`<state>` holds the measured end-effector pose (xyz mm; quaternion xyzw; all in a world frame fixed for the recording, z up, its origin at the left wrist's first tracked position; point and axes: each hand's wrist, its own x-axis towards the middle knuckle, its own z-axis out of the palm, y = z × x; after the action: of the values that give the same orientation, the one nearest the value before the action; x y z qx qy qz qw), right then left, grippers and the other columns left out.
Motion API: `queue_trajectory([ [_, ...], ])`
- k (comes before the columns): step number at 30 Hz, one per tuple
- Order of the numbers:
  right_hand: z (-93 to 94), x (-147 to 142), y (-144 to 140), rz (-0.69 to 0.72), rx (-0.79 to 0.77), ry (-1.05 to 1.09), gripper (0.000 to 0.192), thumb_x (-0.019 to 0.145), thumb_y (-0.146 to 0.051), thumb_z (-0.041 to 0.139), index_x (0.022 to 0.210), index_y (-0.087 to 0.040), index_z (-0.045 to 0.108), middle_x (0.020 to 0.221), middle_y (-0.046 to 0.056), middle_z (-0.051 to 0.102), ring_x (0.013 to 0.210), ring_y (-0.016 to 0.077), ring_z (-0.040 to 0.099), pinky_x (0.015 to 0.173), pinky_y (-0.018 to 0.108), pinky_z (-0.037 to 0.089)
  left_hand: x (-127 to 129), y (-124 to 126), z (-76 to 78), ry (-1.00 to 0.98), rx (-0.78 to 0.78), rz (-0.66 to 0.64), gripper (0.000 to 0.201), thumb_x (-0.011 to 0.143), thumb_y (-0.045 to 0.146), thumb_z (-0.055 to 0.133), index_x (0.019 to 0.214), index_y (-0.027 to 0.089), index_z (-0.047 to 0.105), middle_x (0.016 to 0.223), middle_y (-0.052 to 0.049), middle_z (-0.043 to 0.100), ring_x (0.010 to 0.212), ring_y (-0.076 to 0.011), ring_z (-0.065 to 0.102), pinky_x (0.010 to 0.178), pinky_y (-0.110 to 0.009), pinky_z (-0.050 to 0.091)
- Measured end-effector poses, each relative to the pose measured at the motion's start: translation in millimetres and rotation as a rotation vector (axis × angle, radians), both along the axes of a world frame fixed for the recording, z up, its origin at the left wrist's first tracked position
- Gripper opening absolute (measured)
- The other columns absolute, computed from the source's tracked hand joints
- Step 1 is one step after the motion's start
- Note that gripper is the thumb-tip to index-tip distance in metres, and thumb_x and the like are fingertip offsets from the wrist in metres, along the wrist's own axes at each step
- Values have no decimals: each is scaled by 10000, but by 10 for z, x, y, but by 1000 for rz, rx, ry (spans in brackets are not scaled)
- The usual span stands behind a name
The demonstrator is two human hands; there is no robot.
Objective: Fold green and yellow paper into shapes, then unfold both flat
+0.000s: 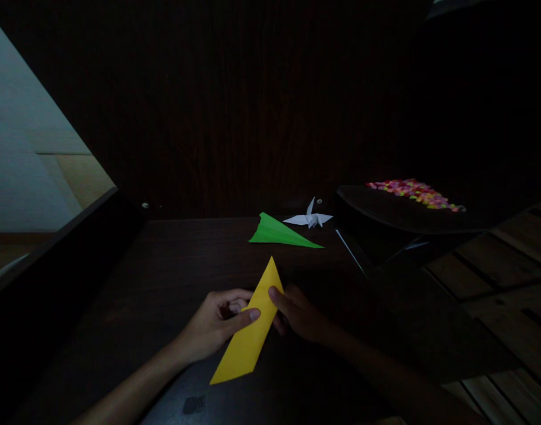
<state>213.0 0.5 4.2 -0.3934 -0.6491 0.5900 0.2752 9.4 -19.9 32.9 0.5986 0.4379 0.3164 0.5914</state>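
A folded piece of yellow paper (248, 342) is held up at a slant over the dark wooden surface, one pointed end toward the back. My left hand (220, 321) grips its left edge, thumb on the front face and fingers behind. On the right edge, nearer the upper point, my right hand (297, 310) pinches the sheet, its thumb also in front. Most fingers of both hands are hidden by the paper or in shadow. Beyond them lies a folded green paper (282, 231) with a long tip to the right. A white paper crane (310, 218) sits just behind it.
A dark wooden panel (235, 118) rises at the back, and a raised edge (62, 248) borders the left. On a rounded shelf (385, 215) at the right lies a heap of small pink, red and yellow pieces (416, 192). Slatted wooden boards (509, 277) show at far right.
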Motion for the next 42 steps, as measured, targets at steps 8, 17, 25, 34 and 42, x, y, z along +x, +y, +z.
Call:
queue_trajectory([
  [8,0,-9,3,9,10,29,779,838,-835,297,440,-188,469,411,-2,456,391,90,440,433,212,357,-8,-12,11,-28,-32,-72,352,825,477,699,742,141,637,636,10,588,576,-110,503,544,-230,382],
  [17,32,28,18,197,156,-28,616,943,-598,441,536,-153,565,484,5,551,442,91,515,470,198,374,-15,24,-35,-85,-16,-25,368,808,494,717,765,139,631,729,-42,665,706,-178,629,641,-283,470],
  [25,46,12,-3,227,139,15,425,898,-475,577,629,-147,599,557,-2,586,485,94,522,473,195,364,7,38,-59,-116,-35,60,367,787,488,739,740,141,628,671,-10,661,609,-130,587,585,-243,441],
  [34,57,25,11,136,272,9,422,875,-351,570,514,-171,448,471,-56,403,441,72,360,453,219,242,10,58,-91,-203,-66,19,266,818,405,735,880,151,690,822,-62,752,729,-186,689,727,-305,521],
  [42,46,12,10,113,290,43,518,917,-406,528,493,-186,327,473,-67,277,443,63,264,446,233,184,17,31,-74,-228,-91,-19,240,818,367,743,922,153,710,853,-87,771,759,-206,719,735,-303,536],
])
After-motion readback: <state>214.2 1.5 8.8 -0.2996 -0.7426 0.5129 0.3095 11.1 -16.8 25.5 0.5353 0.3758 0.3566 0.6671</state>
